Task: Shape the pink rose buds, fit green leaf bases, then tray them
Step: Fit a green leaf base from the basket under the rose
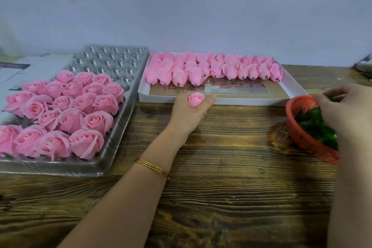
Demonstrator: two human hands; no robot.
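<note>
A pink rose bud (196, 99) is held in the curled fingers of the left hand (188, 113), above the table (231, 177) just in front of a white box (221, 101) lined with closed buds (213, 67). The right hand (348, 111) is seen in a red basket (308, 143) of green leaf bases (316, 127); whether anything is gripped there cannot be told. Opened roses (60, 115) are set in a clear tray (112, 62) at the left.

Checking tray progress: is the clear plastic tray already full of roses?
No, the clear tray has bare cells behind its roses.
</note>
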